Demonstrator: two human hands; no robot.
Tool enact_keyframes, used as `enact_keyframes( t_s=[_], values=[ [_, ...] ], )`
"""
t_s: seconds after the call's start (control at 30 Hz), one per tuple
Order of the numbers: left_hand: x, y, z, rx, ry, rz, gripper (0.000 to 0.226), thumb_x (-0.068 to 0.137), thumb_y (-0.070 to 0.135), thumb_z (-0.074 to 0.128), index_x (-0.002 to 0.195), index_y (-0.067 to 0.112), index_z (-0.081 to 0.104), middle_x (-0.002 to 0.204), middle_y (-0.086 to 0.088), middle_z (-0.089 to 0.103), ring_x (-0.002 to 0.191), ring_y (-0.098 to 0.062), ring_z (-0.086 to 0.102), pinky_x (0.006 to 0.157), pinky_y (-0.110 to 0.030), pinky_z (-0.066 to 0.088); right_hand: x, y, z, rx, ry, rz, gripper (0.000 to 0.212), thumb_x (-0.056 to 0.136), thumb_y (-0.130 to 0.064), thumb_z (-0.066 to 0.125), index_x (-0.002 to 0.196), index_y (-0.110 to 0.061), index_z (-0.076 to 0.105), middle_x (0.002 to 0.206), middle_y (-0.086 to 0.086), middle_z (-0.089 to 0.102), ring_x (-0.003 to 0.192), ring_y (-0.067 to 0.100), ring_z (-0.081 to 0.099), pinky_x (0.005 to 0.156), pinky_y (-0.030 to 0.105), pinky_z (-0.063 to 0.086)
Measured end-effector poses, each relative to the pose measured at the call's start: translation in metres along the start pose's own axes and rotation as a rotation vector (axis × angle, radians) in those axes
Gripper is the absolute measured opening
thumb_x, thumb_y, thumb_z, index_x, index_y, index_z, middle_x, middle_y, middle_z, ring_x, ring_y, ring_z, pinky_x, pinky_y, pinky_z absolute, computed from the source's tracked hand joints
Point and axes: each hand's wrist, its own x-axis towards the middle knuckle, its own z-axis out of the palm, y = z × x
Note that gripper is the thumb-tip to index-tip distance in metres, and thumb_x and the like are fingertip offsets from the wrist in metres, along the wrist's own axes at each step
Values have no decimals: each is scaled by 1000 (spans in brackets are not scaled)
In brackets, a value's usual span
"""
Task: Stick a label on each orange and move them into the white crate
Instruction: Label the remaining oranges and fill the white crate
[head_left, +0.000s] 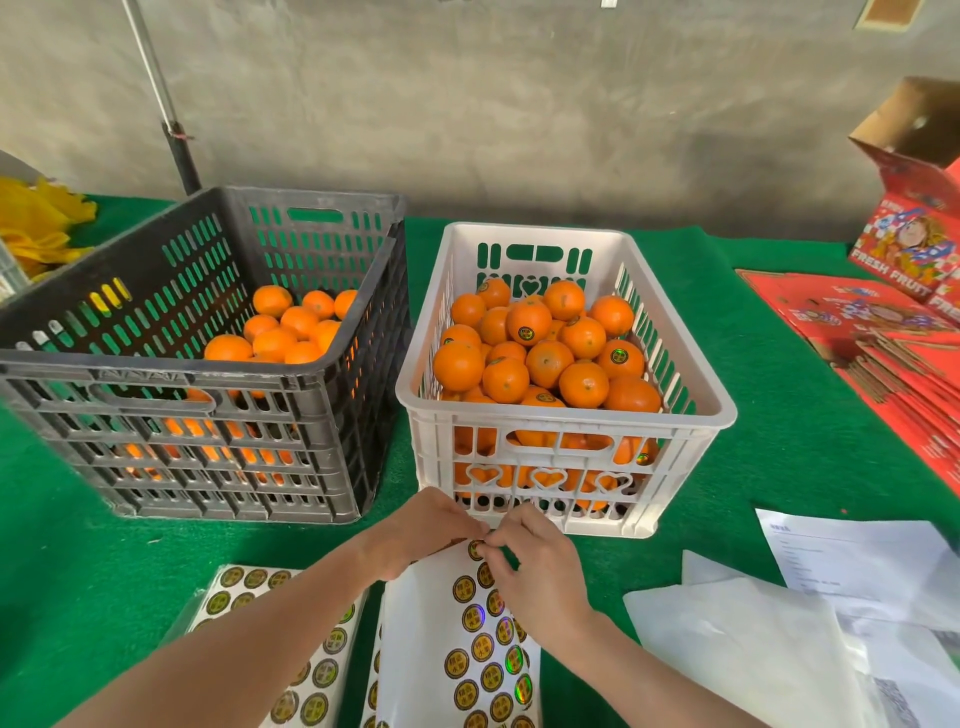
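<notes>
A white crate (566, 415) right of centre is heaped with labelled oranges (529, 322). The black crate (171, 374) on the left holds unlabelled oranges (283, 330). A white sheet of round gold labels (457, 639) lies on the green cloth in front of me. My left hand (415, 530) pinches the sheet's top edge. My right hand (535, 561) pinches a label (475, 549) at the top of the sheet with thumb and forefinger. Whether that label has come off the backing I cannot tell.
A second label sheet (249, 587) in plastic lies under my left forearm. White papers (779, 623) lie at the right. Red fruit cartons (904, 332) are stacked at the far right. Yellow foam nets (36, 223) sit at the far left, and a pole (161, 98) leans on the wall.
</notes>
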Motion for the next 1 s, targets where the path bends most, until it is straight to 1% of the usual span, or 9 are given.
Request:
enact_keyframes(
  t_s=[0.1, 0.3, 0.4, 0.5, 0.63, 0.73, 0.8, 0.9, 1.0],
  values=[
    [3, 3, 2, 76, 43, -38, 18, 81, 10, 65, 63, 5, 63, 62, -7, 62, 53, -15, 58, 54, -22, 45, -2, 0, 1, -24, 16, -32, 16, 63, 0, 84, 68, -8, 72, 68, 1, 61, 55, 12, 57, 49, 20, 49],
    [8, 4, 4, 158, 16, -51, 20, 77, 7, 60, 58, 7, 54, 57, -5, 47, 53, -16, 44, 54, -26, 36, -4, -3, 1, -11, -7, -124, 16, 66, 5, 78, 66, -7, 67, 69, 3, 60, 58, 13, 57, 50, 24, 50],
    [8, 3, 3, 237, -39, 24, 24, 85, 10, 60, 61, 7, 59, 61, -2, 51, 58, -11, 44, 55, -18, 37, -2, -9, -6, 164, 17, 68, 21, 74, 8, 69, 72, -11, 61, 71, -1, 57, 60, 8, 50, 52, 25, 45],
    [11, 2, 9, 530, -73, 114, 34, 95, 14, 48, 62, 10, 53, 65, -1, 49, 61, -11, 45, 57, -14, 40, 8, -16, -20, 365, 103, 238, 30, 82, 8, 64, 76, -21, 58, 71, -1, 57, 61, 10, 49, 54, 20, 42],
    [13, -3, 33, 778, -83, 215, 30, 101, 19, 38, 105, -2, 60, 104, -18, 62, 96, -27, 61, 91, -41, 48, 36, -43, -37, 469, 155, 203, 32, 83, 2, 66, 79, -29, 59, 69, -6, 59, 64, 8, 53, 59, 16, 43],
    [-4, 2, 38, 855, -17, 324, 36, 100, 25, 40, 125, 3, 52, 123, -18, 57, 113, -33, 53, 98, -43, 43, 70, -72, -48, 533, 173, 51, 18, 86, -13, 62, 87, -30, 58, 75, -9, 61, 68, 8, 57, 61, 23, 48],
    [-21, 7, 20, 902, 67, 462, 38, 99, 34, 43, 129, 11, 52, 123, -8, 58, 111, -25, 53, 96, -33, 43, 95, -87, -53, 549, 207, -81, 11, 89, -18, 56, 95, -27, 55, 82, -11, 60, 74, 7, 58, 65, 19, 48],
    [-64, 22, -37, 687, 360, 782, 31, 92, 36, 51, 110, 16, 66, 91, 16, 60, 76, -1, 56, 70, -13, 47, 136, -106, -45, 579, 249, -188, 17, 92, -17, 50, 108, -24, 49, 85, -6, 60, 79, 5, 59, 70, 17, 48],
    [-100, 40, -109, 517, 725, 920, 14, 89, 24, 56, 98, 22, 67, 70, 18, 57, 54, 2, 48, 52, -5, 36, 183, -132, -10, 519, 199, -219, 23, 94, -11, 51, 116, -15, 48, 84, -6, 57, 78, 1, 57, 71, 19, 48]
  ],
)
